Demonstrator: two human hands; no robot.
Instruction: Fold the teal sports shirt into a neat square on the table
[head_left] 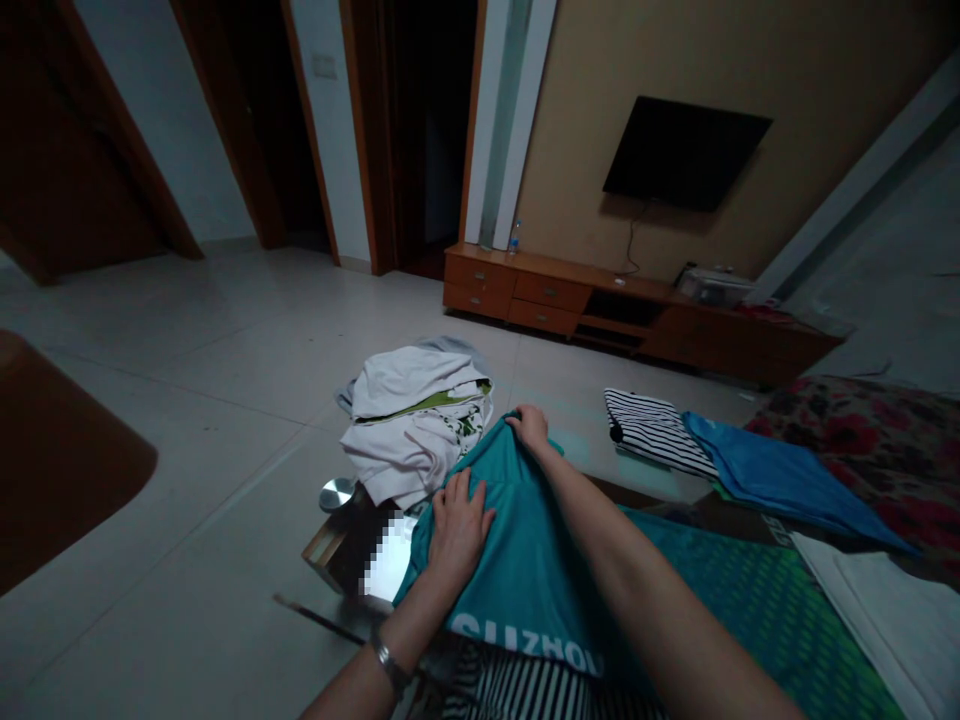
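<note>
A teal shirt (525, 570) with white lettering is spread over the table in front of me. My left hand (459, 530) lies on the cloth near its left edge, fingers stretched out and apart. At the far edge, my right hand (531, 430) pinches a lifted fold of the shirt between thumb and fingers. Just beyond my left hand is a heap of white clothes (405, 440) with green patterned parts. Black-and-white striped cloth (517, 690) shows beneath the teal shirt's near edge.
To the right lie a folded striped garment (660, 430), a blue garment (795, 480), a green patterned cloth (750, 600) and a white cloth (892, 610). A shiny round disc (337, 493) sits by the glossy table corner (330, 550). A low wooden cabinet (547, 290) stands against the far wall.
</note>
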